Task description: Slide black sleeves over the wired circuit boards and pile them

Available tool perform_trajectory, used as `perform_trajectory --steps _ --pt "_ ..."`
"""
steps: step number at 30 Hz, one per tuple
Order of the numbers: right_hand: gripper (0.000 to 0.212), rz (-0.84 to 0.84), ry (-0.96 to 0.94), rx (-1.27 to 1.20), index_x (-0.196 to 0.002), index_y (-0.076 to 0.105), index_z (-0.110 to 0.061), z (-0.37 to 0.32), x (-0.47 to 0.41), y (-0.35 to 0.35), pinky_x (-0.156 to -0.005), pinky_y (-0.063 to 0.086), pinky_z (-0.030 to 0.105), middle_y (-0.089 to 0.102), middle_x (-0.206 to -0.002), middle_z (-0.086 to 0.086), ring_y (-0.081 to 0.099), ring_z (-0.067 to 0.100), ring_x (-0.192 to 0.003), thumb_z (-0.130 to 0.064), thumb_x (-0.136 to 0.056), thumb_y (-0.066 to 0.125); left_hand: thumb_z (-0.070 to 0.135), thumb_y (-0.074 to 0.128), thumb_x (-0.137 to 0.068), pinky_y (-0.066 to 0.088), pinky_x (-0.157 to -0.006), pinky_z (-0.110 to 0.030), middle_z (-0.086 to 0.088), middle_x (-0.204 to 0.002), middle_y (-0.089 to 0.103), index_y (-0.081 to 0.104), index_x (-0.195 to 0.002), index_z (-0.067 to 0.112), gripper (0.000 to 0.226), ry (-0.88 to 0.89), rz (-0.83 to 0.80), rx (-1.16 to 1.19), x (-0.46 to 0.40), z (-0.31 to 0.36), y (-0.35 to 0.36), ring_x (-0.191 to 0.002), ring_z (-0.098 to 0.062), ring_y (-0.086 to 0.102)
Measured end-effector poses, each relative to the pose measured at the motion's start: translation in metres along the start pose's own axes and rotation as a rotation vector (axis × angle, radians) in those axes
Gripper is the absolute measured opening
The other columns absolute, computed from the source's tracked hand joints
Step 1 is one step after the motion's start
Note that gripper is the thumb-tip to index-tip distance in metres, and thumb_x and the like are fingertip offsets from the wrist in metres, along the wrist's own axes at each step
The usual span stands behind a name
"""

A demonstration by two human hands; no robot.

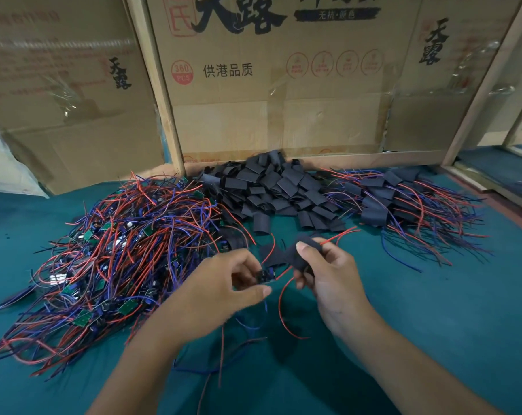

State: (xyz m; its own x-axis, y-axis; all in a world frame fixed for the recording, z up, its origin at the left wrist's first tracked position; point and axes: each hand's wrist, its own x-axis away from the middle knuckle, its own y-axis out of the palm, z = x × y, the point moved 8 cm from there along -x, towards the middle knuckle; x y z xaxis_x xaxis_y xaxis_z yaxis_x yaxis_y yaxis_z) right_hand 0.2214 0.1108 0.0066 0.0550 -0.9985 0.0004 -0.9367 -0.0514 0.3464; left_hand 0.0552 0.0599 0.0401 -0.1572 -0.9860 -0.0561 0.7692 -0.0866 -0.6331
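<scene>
- Nearest the camera, two bare forearms reach in over the green cloth (433, 310), with loose red and blue wires trailing on it below the hands.
- The left hand (221, 289) pinches a small dark board (265, 276) between thumb and curled fingers; the board is partly hidden by the fingers and blurred, so its details cannot be read.
- A red wire (282, 304) runs from the board, loops down over the cloth and curves back toward the right wrist.
- The right hand (328, 277) grips a black sleeve (295, 257) between thumb and fingers, just beside the board; whether the two touch cannot be told. A red lead sticks out of the sleeve's far end.
- To the left lies a big tangle (119, 250) of red and blue wires with small green boards showing through it.
- Behind the hands, in the middle, sits a heap of empty sleeves (277, 190), flat, black and short.
- To the right lies the finished pile (403, 202): sleeves with red and blue wires fanning out across the cloth.
- Farthest back, cardboard boxes (268, 85) with printed characters stand between wooden posts, closing off the table.
</scene>
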Motion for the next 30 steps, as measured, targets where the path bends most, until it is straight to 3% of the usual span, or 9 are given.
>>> perform_trajectory --steps 3,6,9,11,16,18,20,23,30 --pt "0.011 -0.035 0.028 -0.024 -0.094 0.065 -0.001 0.001 0.000 0.001 -0.041 0.043 0.021 0.062 -0.064 0.001 0.049 0.013 -0.046 -0.004 -0.096 0.056 0.026 0.077 -0.087 0.050 -0.068 -0.025 0.005 -0.078 0.070 0.066 -0.085 0.024 0.011 0.026 0.061 0.009 -0.002 0.006 0.002 -0.073 -0.014 0.064" --pt "0.017 -0.116 0.035 0.011 -0.097 0.073 -0.011 0.001 0.002 0.007 -0.041 0.040 0.021 0.063 -0.069 -0.002 0.046 0.012 -0.051 -0.009 -0.097 0.056 0.024 0.076 -0.087 0.046 -0.064 -0.023 0.004 -0.074 0.068 0.067 -0.083 0.024 0.009 0.058 0.107 0.018 -0.002 0.010 -0.002 -0.067 -0.012 0.060" --pt "0.027 -0.173 0.072 0.054 -0.084 0.077 -0.024 0.003 0.005 0.012 -0.040 0.030 0.019 0.051 -0.060 -0.007 0.034 0.009 -0.048 -0.014 -0.098 0.055 0.021 0.076 -0.087 0.040 -0.061 -0.015 0.010 -0.068 0.063 0.067 -0.080 0.023 0.011 0.097 0.179 0.036 -0.002 0.014 -0.008 -0.062 -0.002 0.053" --pt "0.025 -0.228 0.108 -0.006 -0.089 0.076 -0.023 0.003 0.006 0.015 -0.040 0.028 0.020 0.037 -0.059 -0.004 0.030 0.010 -0.048 -0.013 -0.097 0.054 0.018 0.077 -0.086 0.038 -0.060 -0.012 0.016 -0.065 0.061 0.068 -0.080 0.020 0.012 0.089 0.222 0.098 -0.003 0.014 -0.010 -0.059 0.000 0.051" --pt "0.021 -0.420 0.088 -0.168 -0.108 0.071 -0.018 -0.012 0.009 0.024 -0.047 0.044 0.024 0.046 -0.063 0.001 0.046 0.014 -0.052 -0.012 -0.089 0.065 0.009 0.077 -0.085 0.045 -0.064 -0.019 0.006 -0.070 0.065 0.070 -0.082 0.012 0.008 0.118 0.266 0.332 -0.001 0.019 -0.011 -0.065 -0.008 0.055" --pt "0.020 -0.490 0.035 -0.200 -0.107 0.071 -0.019 -0.022 0.010 0.025 -0.050 0.047 0.025 0.053 -0.065 0.003 0.054 0.016 -0.055 -0.020 -0.086 0.070 0.007 0.077 -0.083 0.046 -0.067 -0.020 0.001 -0.074 0.066 0.070 -0.083 0.009 0.007 0.148 0.286 0.437 -0.001 0.023 -0.011 -0.069 -0.010 0.056" --pt "0.033 -0.531 -0.016 -0.180 -0.104 0.071 -0.021 -0.032 0.012 0.025 -0.052 0.049 0.023 0.058 -0.067 0.005 0.060 0.019 -0.059 -0.034 -0.076 0.083 0.012 0.078 -0.078 0.047 -0.069 -0.019 -0.001 -0.079 0.066 0.069 -0.084 0.006 0.012 0.171 0.304 0.550 0.001 0.027 -0.010 -0.073 -0.009 0.057" --pt "0.045 -0.521 -0.096 -0.107 -0.100 0.071 -0.023 -0.044 0.012 0.021 -0.050 0.048 0.022 0.062 -0.067 0.006 0.064 0.022 -0.060 -0.046 -0.065 0.088 0.014 0.076 -0.074 0.048 -0.068 -0.015 0.002 -0.080 0.068 0.070 -0.084 0.008 0.014 0.196 0.298 0.666 0.002 0.031 -0.007 -0.074 -0.007 0.060" --pt "0.039 -0.517 -0.245 0.010 -0.102 0.068 -0.019 -0.065 0.015 0.018 -0.046 0.044 0.022 0.066 -0.068 0.010 0.067 0.026 -0.061 -0.044 -0.076 0.081 0.011 0.078 -0.076 0.051 -0.068 -0.023 -0.004 -0.079 0.068 0.073 -0.085 0.012 0.010 0.150 0.240 0.853 0.001 0.031 0.009 -0.071 -0.015 0.062"
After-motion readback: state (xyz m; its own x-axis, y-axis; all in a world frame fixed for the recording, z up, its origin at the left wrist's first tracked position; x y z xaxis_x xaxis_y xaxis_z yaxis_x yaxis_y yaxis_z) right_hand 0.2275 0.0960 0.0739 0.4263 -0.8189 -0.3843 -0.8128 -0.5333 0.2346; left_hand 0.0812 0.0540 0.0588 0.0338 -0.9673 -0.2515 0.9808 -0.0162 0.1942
